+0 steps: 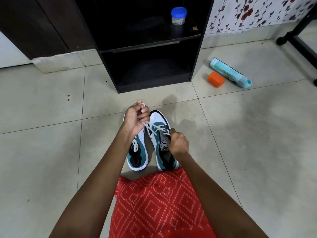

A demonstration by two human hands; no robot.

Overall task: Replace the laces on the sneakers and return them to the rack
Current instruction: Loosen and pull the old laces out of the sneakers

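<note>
Lace [155,130] is pinched in both grips, left hand [135,117] raised, right hand [178,143] by the tongue [164,143].

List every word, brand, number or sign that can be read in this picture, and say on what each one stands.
"PUMA", under a leaping-cat logo: tongue label of the right sneaker, near its white lace, seen upside down.
Print on the teal spray can: too small and blurred to read.
Blue-lidded jar, orange cap: no text visible.

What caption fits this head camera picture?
Left hand and right hand grip the white lace of a teal sneaker near the black rack.
</note>
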